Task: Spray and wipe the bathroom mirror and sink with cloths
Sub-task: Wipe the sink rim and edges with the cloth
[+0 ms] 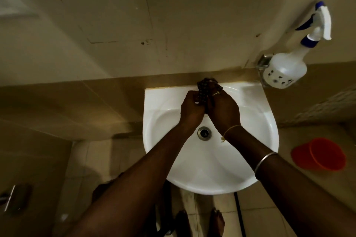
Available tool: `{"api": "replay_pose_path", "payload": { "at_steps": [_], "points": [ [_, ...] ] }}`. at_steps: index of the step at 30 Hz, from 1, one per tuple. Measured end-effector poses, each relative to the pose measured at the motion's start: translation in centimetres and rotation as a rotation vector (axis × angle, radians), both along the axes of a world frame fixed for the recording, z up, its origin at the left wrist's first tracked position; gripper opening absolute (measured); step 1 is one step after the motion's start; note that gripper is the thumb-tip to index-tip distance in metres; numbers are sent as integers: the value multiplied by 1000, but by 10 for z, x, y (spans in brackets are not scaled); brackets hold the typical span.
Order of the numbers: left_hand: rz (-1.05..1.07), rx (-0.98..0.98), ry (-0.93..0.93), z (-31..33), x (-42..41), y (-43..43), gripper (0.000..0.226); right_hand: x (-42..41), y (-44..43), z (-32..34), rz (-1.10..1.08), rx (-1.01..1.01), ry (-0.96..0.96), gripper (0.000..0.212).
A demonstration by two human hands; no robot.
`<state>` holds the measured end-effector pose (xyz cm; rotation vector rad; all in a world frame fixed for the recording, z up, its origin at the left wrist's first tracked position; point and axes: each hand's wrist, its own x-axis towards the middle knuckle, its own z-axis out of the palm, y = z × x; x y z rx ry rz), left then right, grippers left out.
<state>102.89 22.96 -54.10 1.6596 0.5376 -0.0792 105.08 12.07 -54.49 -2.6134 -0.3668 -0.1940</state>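
Note:
A white wall-hung sink [256, 136] fills the middle of the view, its drain [204, 133] in the centre of the basin. My left hand [190, 110] and my right hand [224, 109] meet over the back of the basin, both closed on a dark patterned cloth [204, 88] bunched between them. The tap is hidden behind the cloth and hands. A white spray bottle [285, 67] with a blue collar and white trigger rests on a metal wall holder to the right of the sink. The mirror is out of view.
Beige tiled wall rises behind the sink. An orange bucket [319, 154] stands on the floor to the right. A metal fitting [11, 198] shows at lower left. My bare feet [200, 223] stand on the tiled floor below the sink.

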Motion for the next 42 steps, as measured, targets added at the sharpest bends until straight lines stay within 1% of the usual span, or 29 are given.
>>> {"api": "replay_pose_path", "payload": {
  "at_steps": [4, 7, 10, 12, 14, 17, 20, 23, 26, 29, 30, 34, 36, 37, 38, 40, 41, 42],
  "points": [
    [20, 29, -11, -3, -17, -8, 30, -21, -10, -8, 8, 81, 11, 41],
    [34, 54, -43, -5, -27, -12, 31, -32, -16, -19, -26, 217, 79, 44],
    [34, 81, -75, -6, -29, -10, 27, -34, -15, -28, -73, 313, 138, 46],
    [39, 101, -55, -12, -29, -7, 23, -38, -8, -31, -105, 383, 206, 45],
    [45, 105, -39, -19, -33, -4, 21, -44, -3, -35, -104, 361, 227, 49],
    [36, 119, -42, -22, -35, -1, 23, -39, -1, -33, -67, 282, 199, 54],
    [64, 123, -52, -16, -22, 3, 19, -19, 7, -27, -112, 246, 231, 51],
    [83, 117, -50, -12, -10, 6, 23, -5, 15, -24, -110, 116, 202, 51],
    [51, 99, -38, -18, -11, 8, 27, -4, 14, -25, -106, 52, 199, 52],
    [16, 66, -20, -26, -18, 7, 27, -10, 9, -27, -84, 36, 200, 49],
    [12, 61, -14, -28, -21, 6, 26, -14, 8, -29, -74, 41, 207, 47],
    [-27, 64, -11, -32, -34, -1, 25, -29, -5, -35, -122, 236, 328, 36],
    [-54, 107, -39, -32, -41, -6, 22, -40, -12, -37, -71, 178, 357, 33],
    [-59, 128, -56, -33, -44, -9, 19, -44, -16, -43, -81, 195, 373, 33],
    [-58, 150, -74, -33, -46, -12, 17, -48, -17, -41, -95, 276, 393, 36],
    [-53, 206, -116, -32, -52, -21, 10, -50, -21, -45, -53, 347, 330, 49],
    [-50, 240, -153, -33, -54, -25, 10, -50, -24, -46, -28, 364, 301, 50],
    [-56, 275, -187, -35, -57, -28, 14, -49, -28, -47, -6, 420, 282, 45]
  ]
}}
